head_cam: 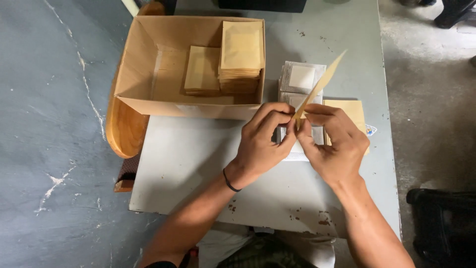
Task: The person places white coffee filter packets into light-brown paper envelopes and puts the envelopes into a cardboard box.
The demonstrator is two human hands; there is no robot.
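Note:
Both hands meet over the middle of a pale grey table (198, 164). My left hand (263, 144) and my right hand (334, 144) pinch the lower end of a thin tan paper envelope (322, 82), which is seen edge-on and slants up to the right. Under the hands lies a white flat packet (297, 154), mostly hidden. Just beyond the hands sits a small stack of clear pouches with white squares inside (301, 78). A tan envelope (353, 110) lies flat to the right of my right hand.
An open cardboard box (144, 64) at the table's back left holds two stacks of tan envelopes (241, 49), the right one taller. A wooden chair seat (124, 131) sticks out under the box. A dark bag (441, 223) stands on the floor at the right.

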